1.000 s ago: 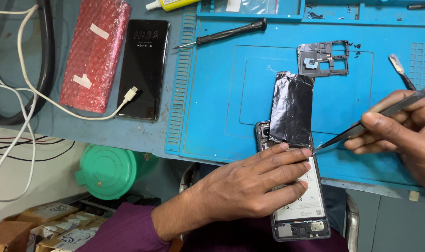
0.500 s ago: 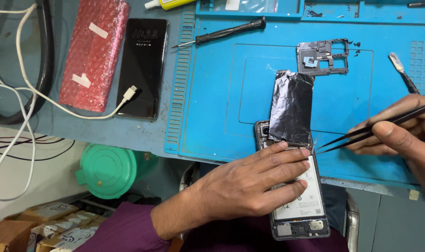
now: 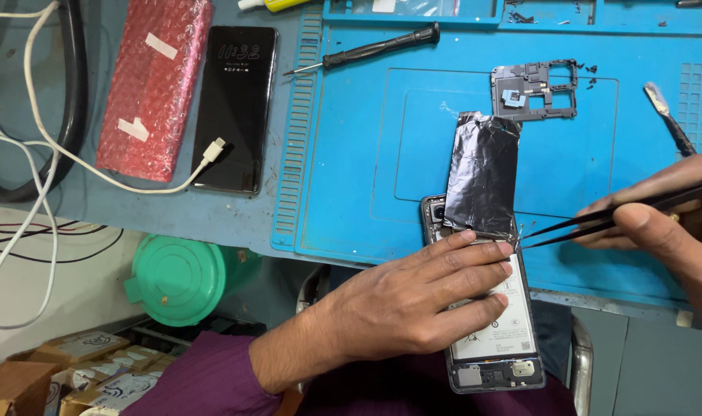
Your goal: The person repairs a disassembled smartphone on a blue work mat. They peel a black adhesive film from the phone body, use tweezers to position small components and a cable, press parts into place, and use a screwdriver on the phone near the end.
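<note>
Spare dark phone [image 3: 235,108] sits charging off to the left on the worktop [image 3: 351,192]. Left hand [image 3: 412,300] lies flat, pinning the opened phone [image 3: 489,339] at the mat's near edge, black film [image 3: 482,181] peeled up. Right hand [image 3: 666,223] pinches tweezers [image 3: 597,223] right at the fold; one slip could easily tear it or stab the battery.

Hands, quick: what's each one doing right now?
Left hand: open, flat, pressing on the opened phone.
Right hand: closed on tweezers, tips by the foil sheet.
</note>
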Motion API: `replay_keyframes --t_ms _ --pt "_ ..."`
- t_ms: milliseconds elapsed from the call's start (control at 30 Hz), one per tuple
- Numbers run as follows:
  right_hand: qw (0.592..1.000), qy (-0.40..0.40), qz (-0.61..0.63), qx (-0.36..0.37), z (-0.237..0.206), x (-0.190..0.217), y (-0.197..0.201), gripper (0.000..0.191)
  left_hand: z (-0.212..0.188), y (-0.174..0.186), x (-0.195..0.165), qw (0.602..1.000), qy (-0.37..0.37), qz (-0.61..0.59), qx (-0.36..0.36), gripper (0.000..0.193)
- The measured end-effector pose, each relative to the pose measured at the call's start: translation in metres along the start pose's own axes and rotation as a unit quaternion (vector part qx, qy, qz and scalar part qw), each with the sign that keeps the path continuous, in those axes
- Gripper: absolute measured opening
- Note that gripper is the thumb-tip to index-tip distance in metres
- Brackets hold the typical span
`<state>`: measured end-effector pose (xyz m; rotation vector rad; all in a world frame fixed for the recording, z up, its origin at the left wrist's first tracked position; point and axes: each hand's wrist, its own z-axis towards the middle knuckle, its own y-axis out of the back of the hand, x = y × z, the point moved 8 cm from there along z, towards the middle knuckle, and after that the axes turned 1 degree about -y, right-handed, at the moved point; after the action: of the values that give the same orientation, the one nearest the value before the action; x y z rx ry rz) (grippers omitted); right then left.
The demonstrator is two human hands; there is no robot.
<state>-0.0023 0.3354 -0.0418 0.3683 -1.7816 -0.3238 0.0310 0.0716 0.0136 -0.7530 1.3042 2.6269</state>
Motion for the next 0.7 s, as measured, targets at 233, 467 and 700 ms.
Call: replay_keyframes --t_ms 233,467,700 --pt "0.998 -0.012 -0.062 0.022 0.005 0.000 -0.004 0.022 0.001 0.000 0.001 1.000 0.003 -0.001 0.005 0.017" --pt "0.996 -0.037 -0.076 -0.025 -0.006 -0.002 0.001 0.019 0.001 0.000 0.000 1.000 0.004 -0.001 0.003 0.017" --pt "1.000 0.011 -0.017 -0.009 0.000 0.021 -0.007 0.017 0.001 0.000 0.001 1.000 0.005 -0.005 0.003 0.018"
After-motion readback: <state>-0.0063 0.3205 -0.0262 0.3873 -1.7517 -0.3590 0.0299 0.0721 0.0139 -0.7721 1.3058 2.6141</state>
